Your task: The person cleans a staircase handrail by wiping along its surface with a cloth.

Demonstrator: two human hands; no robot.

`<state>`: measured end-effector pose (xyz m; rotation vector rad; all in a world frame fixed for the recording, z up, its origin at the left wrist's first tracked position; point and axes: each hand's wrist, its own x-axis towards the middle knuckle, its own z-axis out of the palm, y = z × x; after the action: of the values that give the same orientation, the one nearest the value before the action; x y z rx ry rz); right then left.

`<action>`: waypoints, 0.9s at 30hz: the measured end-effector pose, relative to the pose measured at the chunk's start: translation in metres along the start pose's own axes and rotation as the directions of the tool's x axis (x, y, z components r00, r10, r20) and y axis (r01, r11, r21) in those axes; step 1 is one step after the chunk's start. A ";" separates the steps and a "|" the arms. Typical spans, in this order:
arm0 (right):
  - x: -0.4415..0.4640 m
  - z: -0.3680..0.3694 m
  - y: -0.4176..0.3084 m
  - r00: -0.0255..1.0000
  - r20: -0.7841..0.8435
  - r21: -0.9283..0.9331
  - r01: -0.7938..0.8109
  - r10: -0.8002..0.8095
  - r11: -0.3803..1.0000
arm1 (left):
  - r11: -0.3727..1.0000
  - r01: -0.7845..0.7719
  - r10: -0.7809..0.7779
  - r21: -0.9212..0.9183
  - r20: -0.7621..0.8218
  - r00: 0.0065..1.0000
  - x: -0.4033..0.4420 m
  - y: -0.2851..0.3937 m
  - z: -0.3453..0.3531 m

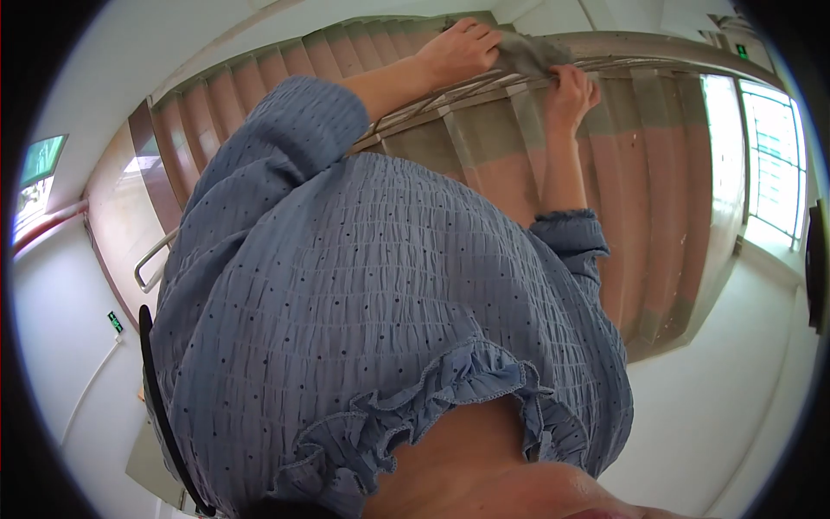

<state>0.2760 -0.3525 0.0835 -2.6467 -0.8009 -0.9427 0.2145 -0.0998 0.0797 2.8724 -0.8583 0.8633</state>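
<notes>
A grey cloth [529,54] is between the fingers of the two hands. The left hand [460,48] has its fingers bent, close together, gripping one end. The right hand [571,95] pinches the other end, some fingers a little apart. A stair rail [661,47] runs near the right fingers, and pink and grey steps [618,182] are below both hands' fingers.

the grey cloth [526,54] hides part of the railing [648,42], and the green sign [115,323] at left is unreadably small.
</notes>
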 end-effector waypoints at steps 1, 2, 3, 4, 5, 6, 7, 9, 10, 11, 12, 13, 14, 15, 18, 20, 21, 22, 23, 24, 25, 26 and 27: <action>0.005 -0.001 0.001 1.000 -0.001 -0.002 -0.004 0.004 1.000 | 1.000 0.025 -0.025 -0.011 -0.022 0.999 0.005 0.000 0.000; 0.008 -0.002 0.003 1.000 -0.013 -0.020 -0.005 0.005 1.000 | 0.998 0.051 -0.052 -0.022 -0.043 0.998 0.008 0.001 0.001; 0.011 -0.003 0.005 1.000 -0.024 -0.037 -0.008 0.007 0.999 | 0.999 0.048 -0.049 -0.026 -0.042 0.998 0.005 0.001 0.004; 0.011 -0.004 0.001 1.000 -0.024 -0.039 -0.009 0.008 0.999 | 0.993 0.095 -0.097 -0.069 -0.033 0.995 -0.005 0.003 0.009; 0.009 -0.002 -0.007 1.000 0.027 -0.003 0.010 -0.010 1.000 | 0.984 0.143 -0.146 -0.110 -0.021 0.989 -0.017 0.003 0.013; 0.007 0.000 -0.016 0.996 0.079 0.035 0.028 -0.031 0.999 | 0.977 0.176 -0.172 -0.124 0.039 0.984 -0.031 0.003 0.009; 0.004 0.004 -0.027 0.990 0.117 0.066 0.065 -0.072 0.996 | 0.968 0.210 -0.198 -0.135 0.097 0.975 -0.050 0.003 0.002; -0.001 0.011 -0.050 0.969 0.170 0.194 0.147 -0.181 0.970 | 0.920 0.328 -0.307 -0.214 0.124 0.943 -0.094 0.002 -0.002; -0.004 0.016 -0.062 0.949 0.219 0.258 0.169 -0.228 0.951 | 0.862 0.427 -0.401 -0.275 0.146 0.904 -0.118 0.003 -0.001; -0.004 0.022 -0.072 0.922 0.263 0.325 0.191 -0.283 0.926 | 0.787 0.521 -0.492 -0.331 0.173 0.853 -0.135 0.004 -0.001; -0.004 0.028 -0.080 0.918 0.264 0.330 0.203 -0.297 0.922 | 0.781 0.532 -0.505 -0.328 0.169 0.846 -0.145 0.004 -0.003; -0.001 0.035 -0.087 0.876 0.321 0.344 0.246 -0.360 0.906 | 0.708 0.639 -0.587 -0.300 0.252 0.769 -0.152 0.003 -0.005; 0.005 0.040 -0.090 0.826 0.375 0.358 0.290 -0.421 0.887 | 0.624 0.736 -0.659 -0.263 0.327 0.677 -0.155 0.004 -0.004; 0.013 0.044 -0.089 0.819 0.373 0.360 0.306 -0.437 0.881 | 0.615 0.743 -0.672 -0.264 0.319 0.669 -0.154 0.004 0.004; 0.041 0.063 -0.074 0.736 0.526 0.151 0.413 -0.427 0.898 | 0.549 0.751 -0.681 -0.366 0.325 0.656 -0.139 0.000 0.037; 0.061 0.062 -0.046 0.730 0.572 0.083 0.402 -0.374 0.912 | 0.509 0.742 -0.666 -0.437 0.347 0.661 -0.105 0.003 0.051; 0.075 0.053 -0.040 0.707 0.637 0.013 0.389 -0.308 0.921 | 0.488 0.742 -0.645 -0.460 0.382 0.661 -0.088 0.005 0.058; 0.088 0.044 -0.033 0.673 0.699 -0.037 0.370 -0.240 0.928 | 0.480 0.734 -0.647 -0.479 0.372 0.666 -0.072 0.006 0.064; 0.097 0.039 -0.030 0.637 0.753 -0.091 0.352 -0.167 0.932 | 0.475 0.725 -0.647 -0.499 0.360 0.672 -0.062 0.007 0.069; 0.099 0.040 -0.028 0.633 0.755 -0.089 0.357 -0.170 0.930 | 0.470 0.728 -0.651 -0.500 0.361 0.668 -0.059 0.007 0.071; 0.101 0.043 -0.026 0.607 0.784 -0.099 0.328 -0.129 0.940 | 0.439 0.751 -0.663 -0.493 0.387 0.641 -0.056 0.007 0.074; 0.103 0.047 -0.024 0.580 0.810 -0.112 0.297 -0.086 0.948 | 0.410 0.772 -0.673 -0.485 0.411 0.615 -0.055 0.008 0.077; 0.099 0.051 -0.027 0.579 0.811 -0.115 0.299 -0.084 0.947 | 0.408 0.771 -0.672 -0.489 0.411 0.616 -0.059 0.009 0.075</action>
<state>0.3515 -0.2696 0.1079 -3.2451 -1.2287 0.2620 0.2074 -0.0908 -0.0155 2.2762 0.1884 0.1673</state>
